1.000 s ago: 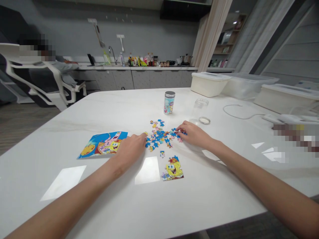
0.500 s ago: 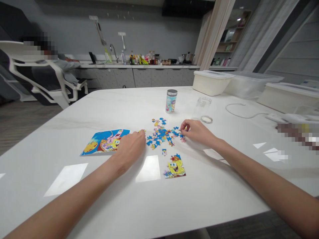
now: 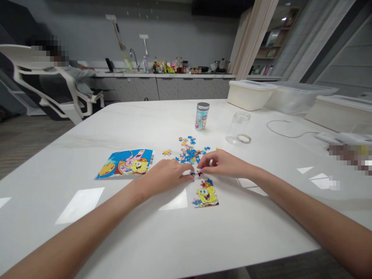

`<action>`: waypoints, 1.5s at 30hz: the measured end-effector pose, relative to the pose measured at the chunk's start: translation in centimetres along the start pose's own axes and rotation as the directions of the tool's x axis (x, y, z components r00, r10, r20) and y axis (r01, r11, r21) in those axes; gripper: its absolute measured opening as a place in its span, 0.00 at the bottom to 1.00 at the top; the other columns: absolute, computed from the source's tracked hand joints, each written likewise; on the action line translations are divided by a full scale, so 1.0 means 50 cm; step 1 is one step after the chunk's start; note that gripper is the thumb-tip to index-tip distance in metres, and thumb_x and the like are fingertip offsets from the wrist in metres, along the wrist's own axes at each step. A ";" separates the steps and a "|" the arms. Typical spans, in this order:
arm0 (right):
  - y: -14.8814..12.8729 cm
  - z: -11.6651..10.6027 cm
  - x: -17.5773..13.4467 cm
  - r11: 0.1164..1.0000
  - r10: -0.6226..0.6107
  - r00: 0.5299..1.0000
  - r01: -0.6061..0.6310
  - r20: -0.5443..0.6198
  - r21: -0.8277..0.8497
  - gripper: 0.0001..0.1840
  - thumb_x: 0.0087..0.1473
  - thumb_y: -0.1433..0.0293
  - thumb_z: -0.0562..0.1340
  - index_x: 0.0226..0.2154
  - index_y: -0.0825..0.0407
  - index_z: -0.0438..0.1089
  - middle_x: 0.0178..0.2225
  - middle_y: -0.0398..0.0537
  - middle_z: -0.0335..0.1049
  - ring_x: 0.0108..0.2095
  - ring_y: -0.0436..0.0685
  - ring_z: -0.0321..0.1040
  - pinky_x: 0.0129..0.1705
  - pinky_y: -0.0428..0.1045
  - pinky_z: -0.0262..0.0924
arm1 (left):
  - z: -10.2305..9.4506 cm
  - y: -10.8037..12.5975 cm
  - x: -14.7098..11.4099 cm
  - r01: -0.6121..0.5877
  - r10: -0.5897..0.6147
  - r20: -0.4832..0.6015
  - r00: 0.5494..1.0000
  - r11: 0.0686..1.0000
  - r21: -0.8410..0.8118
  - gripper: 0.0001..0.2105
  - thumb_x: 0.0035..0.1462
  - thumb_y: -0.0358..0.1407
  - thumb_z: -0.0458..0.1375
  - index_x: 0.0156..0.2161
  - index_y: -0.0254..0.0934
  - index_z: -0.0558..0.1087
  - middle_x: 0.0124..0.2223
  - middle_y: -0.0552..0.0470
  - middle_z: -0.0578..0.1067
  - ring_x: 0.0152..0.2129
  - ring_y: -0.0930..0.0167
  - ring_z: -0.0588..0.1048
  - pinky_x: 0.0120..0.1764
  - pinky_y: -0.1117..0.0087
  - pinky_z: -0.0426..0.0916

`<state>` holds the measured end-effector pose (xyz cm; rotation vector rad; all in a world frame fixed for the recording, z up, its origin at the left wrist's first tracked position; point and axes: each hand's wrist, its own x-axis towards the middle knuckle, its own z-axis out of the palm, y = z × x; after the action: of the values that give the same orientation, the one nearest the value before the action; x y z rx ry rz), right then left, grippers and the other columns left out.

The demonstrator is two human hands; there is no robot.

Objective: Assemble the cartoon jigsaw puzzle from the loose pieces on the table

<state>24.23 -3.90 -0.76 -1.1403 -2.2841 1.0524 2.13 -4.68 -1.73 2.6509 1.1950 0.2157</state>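
Close together above the joined puzzle section [image 3: 207,193], my two hands nearly meet at the fingertips. My left hand [image 3: 167,173] pinches a small jigsaw piece [image 3: 193,176], partly covered by its fingers. Between thumb and forefinger of my right hand [image 3: 219,164] is another piece, pale with dark red [image 3: 199,173]. Just beyond the hands lies a pile of loose jigsaw pieces [image 3: 190,155], mostly blue, its near side partly hidden. A yellow and pink piece group [image 3: 167,152] lies apart to the left. The picture card [image 3: 124,164] rests left of my left hand.
A printed can with a metal lid [image 3: 202,116] stands behind the pile. Right of it are a clear jar [image 3: 240,126] and a ring-shaped lid [image 3: 244,138]. Storage boxes [image 3: 251,95] and a cable [image 3: 287,133] occupy the right side. A person [image 3: 78,77] sits far left.
Both hands have moved inward and nearer me, from either side of the pile to just above the joined section. My right hand has brought a piece along; the left now pinches the small separate piece.
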 end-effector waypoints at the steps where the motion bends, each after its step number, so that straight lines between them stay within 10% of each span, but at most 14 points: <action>1: -0.001 0.001 -0.001 1.000 0.003 1.000 -0.003 0.002 -0.003 0.07 0.50 0.74 0.61 0.31 0.50 0.75 0.31 0.44 0.76 0.29 0.50 0.68 0.29 0.46 0.60 | 0.001 -0.002 0.000 -0.003 0.003 0.000 1.000 0.999 -0.038 0.12 0.58 0.44 0.56 0.42 0.45 0.76 0.23 0.53 0.72 0.25 0.68 0.72 0.32 0.70 0.63; 45: -0.011 0.027 -0.011 0.966 -0.104 0.991 0.120 0.082 -0.228 0.07 0.52 0.76 0.61 0.34 0.52 0.73 0.31 0.43 0.70 0.30 0.49 0.65 0.33 0.45 0.58 | 0.005 0.001 0.008 0.090 -0.089 0.019 0.996 0.995 -0.047 0.14 0.58 0.42 0.53 0.43 0.40 0.76 0.20 0.55 0.70 0.18 0.73 0.66 0.27 0.72 0.56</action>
<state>23.46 -5.18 -1.23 -1.0590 -2.5475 0.8108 2.49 -4.45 -1.92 2.5462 1.2835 0.2036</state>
